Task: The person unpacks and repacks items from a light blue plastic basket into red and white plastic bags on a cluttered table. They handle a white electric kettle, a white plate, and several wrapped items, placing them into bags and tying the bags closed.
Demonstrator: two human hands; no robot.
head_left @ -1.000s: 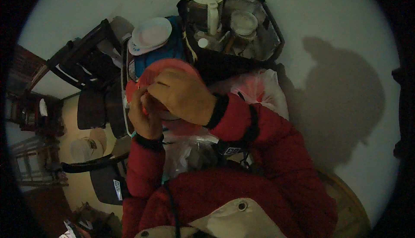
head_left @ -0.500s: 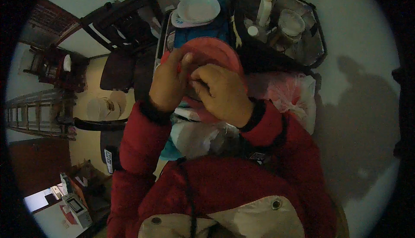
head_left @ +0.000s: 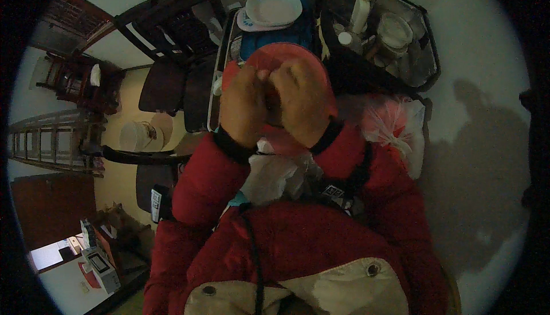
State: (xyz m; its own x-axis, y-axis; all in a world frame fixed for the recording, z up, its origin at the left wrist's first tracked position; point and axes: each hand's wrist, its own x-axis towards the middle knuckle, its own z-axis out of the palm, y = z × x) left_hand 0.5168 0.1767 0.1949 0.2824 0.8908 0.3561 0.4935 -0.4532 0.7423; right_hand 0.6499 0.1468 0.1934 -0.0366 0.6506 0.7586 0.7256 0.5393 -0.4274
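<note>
Both my hands are held close together above a round red plastic bowl (head_left: 314,66). My left hand (head_left: 245,100) is curled, its thumb and fingertips drawn in toward the other hand. Beside it, my right hand (head_left: 301,103) is bent with the fingers folded inward, the two hands nearly meeting at the fingertips. What they pinch, if anything, is hidden behind the fingers and dim. The bowl's inside is mostly covered by my hands. A clear plastic bag (head_left: 275,174) lies just below the bowl, between my sleeves.
A white kitchen scale with a plate-like pan (head_left: 274,8) stands beyond the bowl. At the far right, an open black case (head_left: 427,57) holds a white jug (head_left: 361,11) and jars. A tied bag with red contents (head_left: 392,120) sits right. Dark chairs (head_left: 166,86) stand left.
My left hand has turned and curled in, and my right hand has lifted its fingers toward it. The whole view has shifted slightly.
</note>
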